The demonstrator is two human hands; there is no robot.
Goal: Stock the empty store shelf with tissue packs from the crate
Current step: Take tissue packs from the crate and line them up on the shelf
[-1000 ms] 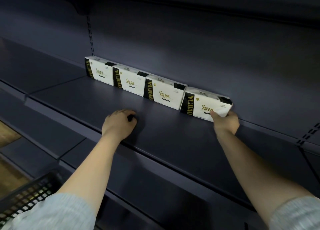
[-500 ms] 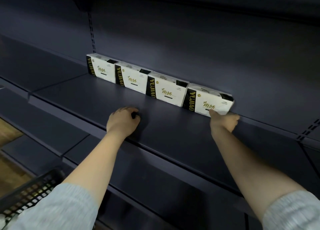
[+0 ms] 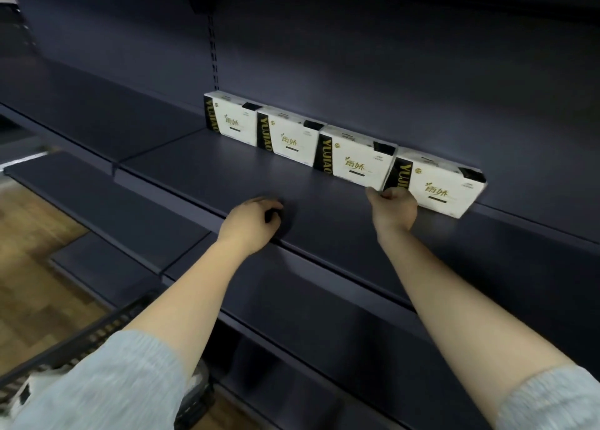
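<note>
Several white tissue packs with black-and-gold side bands stand in a row against the back wall of the dark shelf (image 3: pixel 227 176). The rightmost tissue pack (image 3: pixel 444 186) sits a little forward of its neighbour (image 3: pixel 357 160). My right hand (image 3: pixel 394 210) is at that pack's lower left corner, with curled fingers pinching the corner. My left hand (image 3: pixel 250 227) rests on the shelf near its front edge, fingers curled, holding nothing. The black slatted crate (image 3: pixel 97 329) is at the bottom left, mostly hidden behind my left sleeve.
To the left runs a lower dark shelf (image 3: pixel 97 202) and another shelf (image 3: pixel 324 316) lies below the stocked one. A slotted upright (image 3: pixel 212 50) runs up the back wall. Wooden floor (image 3: pixel 35 261) shows at the left.
My right hand slid from the rightmost pack's lower right corner to its lower left corner. My left hand stayed on the shelf. The view shifted right.
</note>
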